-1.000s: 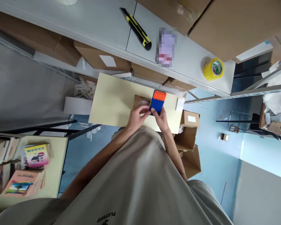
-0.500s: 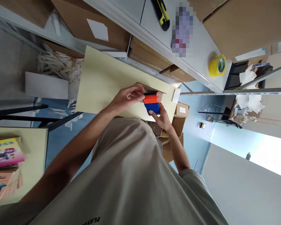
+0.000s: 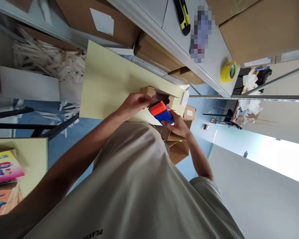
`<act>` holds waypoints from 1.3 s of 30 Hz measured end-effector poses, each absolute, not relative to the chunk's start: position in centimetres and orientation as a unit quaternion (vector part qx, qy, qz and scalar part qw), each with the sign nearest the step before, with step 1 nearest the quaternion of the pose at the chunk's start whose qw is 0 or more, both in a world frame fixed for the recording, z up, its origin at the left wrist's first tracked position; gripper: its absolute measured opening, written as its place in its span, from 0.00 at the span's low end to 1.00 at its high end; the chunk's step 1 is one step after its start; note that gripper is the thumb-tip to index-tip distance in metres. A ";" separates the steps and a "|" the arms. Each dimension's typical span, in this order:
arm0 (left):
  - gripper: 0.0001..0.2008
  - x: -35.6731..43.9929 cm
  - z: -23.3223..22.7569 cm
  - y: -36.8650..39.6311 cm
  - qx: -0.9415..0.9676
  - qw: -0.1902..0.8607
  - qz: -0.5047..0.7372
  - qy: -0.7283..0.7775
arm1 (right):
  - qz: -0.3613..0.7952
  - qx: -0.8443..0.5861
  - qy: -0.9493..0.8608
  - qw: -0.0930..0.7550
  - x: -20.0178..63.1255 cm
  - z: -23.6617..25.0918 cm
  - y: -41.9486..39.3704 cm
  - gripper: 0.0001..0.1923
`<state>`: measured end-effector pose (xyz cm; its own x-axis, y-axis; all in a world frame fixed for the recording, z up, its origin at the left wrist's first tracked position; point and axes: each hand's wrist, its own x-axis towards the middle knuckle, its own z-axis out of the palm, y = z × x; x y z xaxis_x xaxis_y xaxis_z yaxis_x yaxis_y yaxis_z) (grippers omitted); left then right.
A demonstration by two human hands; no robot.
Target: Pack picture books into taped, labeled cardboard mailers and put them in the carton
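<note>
Head view, one: worn on the person's head, wide in scope, facing forward and steeply down along the front of the grey shirt (image 3: 139,186), which lies nearest and fills the lower middle. Hands (image 3: 133,106) and pale yellow desk (image 3: 102,79) at middle range, about centre; white shelf (image 3: 173,36) across the top; frame canted, desk and shelf edges sloping down rightward, blue floor (image 3: 201,139) farther off at right.
</note>
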<state>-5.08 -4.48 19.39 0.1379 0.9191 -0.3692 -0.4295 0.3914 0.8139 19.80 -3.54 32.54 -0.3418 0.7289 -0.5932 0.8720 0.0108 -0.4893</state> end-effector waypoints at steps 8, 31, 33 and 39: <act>0.15 -3.2 17.0 -5.8 0.173 0.668 0.492 0.530 | -0.444 0.564 0.666 0.200 17.1 33.8 1.4 0.43; 0.15 1.0 6.2 -2.6 0.033 0.633 0.516 0.576 | -0.298 0.526 0.731 0.317 13.0 35.2 9.2 0.36; 0.12 1.2 6.1 -2.4 0.023 0.634 0.513 0.578 | -0.290 0.523 0.740 0.307 12.9 34.7 9.4 0.35; 0.20 1.9 5.2 -1.7 0.027 0.637 0.485 0.599 | -0.272 0.520 0.748 0.310 13.2 33.0 9.6 0.37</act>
<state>1.93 -1.70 5.22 -0.1875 0.6502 -0.7363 -0.5860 0.5276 0.6151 13.16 9.61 32.98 -0.2660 0.6097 -0.7467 0.9468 0.3110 -0.0833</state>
